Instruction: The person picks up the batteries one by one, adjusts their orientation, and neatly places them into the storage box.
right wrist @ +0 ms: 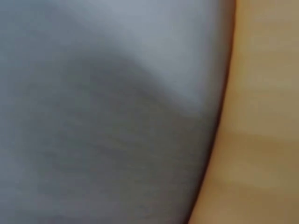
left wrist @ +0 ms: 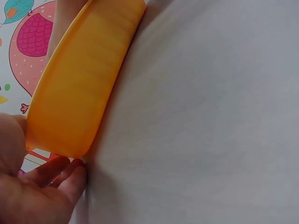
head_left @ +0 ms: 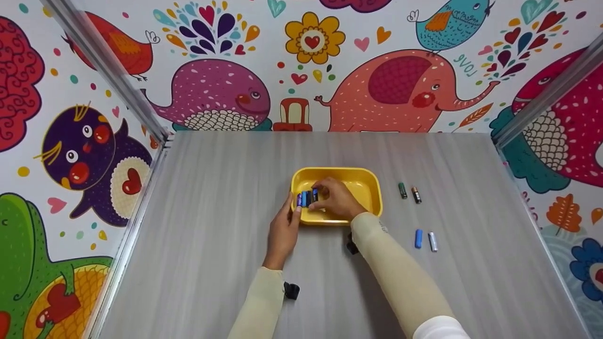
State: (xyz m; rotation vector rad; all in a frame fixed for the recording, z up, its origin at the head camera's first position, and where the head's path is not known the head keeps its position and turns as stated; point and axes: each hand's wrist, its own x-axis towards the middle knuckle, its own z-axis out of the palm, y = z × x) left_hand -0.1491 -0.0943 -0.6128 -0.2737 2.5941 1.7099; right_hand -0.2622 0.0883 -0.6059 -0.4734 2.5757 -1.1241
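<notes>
A yellow plastic tray (head_left: 372,188) stands on the table, with a row of blue and dark batteries (head_left: 304,198) upright side by side at its left end. The left hand (head_left: 282,230) holds the tray's left end, thumb at the rim and fingers along the outside wall. In the left wrist view that hand's fingers (left wrist: 72,184) curl by the corner of the tray (left wrist: 79,93). Reaching into the tray, the right hand (head_left: 337,200) pinches the dark blue battery (head_left: 315,193) at the row's right end between thumb and fingers. The right wrist view shows only the tray's side (right wrist: 261,116) and the tabletop.
Right of the tray lie a green battery (head_left: 402,190) and a black battery with a copper end (head_left: 416,195). Nearer the person are a blue battery (head_left: 419,238) and a silver one (head_left: 433,241). Printed walls and metal frame bars (head_left: 127,235) border the grey table (head_left: 212,188).
</notes>
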